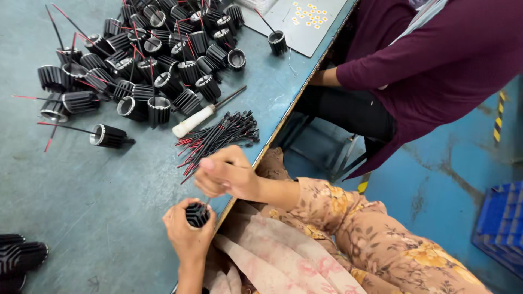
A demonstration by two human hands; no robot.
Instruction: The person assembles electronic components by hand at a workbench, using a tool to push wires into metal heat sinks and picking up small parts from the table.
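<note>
My left hand [185,234] grips a small black finned heat sink [197,214] at the near edge of the blue-grey table [81,185]. Just above it, my right hand [226,175] has its fingers pinched together on what looks like a thin wire running down into the heat sink. A floral sleeve covers my right arm. A loose bundle of black and red wires [218,136] lies on the table right beside my right hand.
A white-handled screwdriver [192,122] lies past the wires. A big pile of black heat sinks [152,54], some with wires in them, fills the far table; a few more [19,258] lie bottom left. A person in a maroon top [436,60] sits close by. A blue crate [501,223] stands on the floor.
</note>
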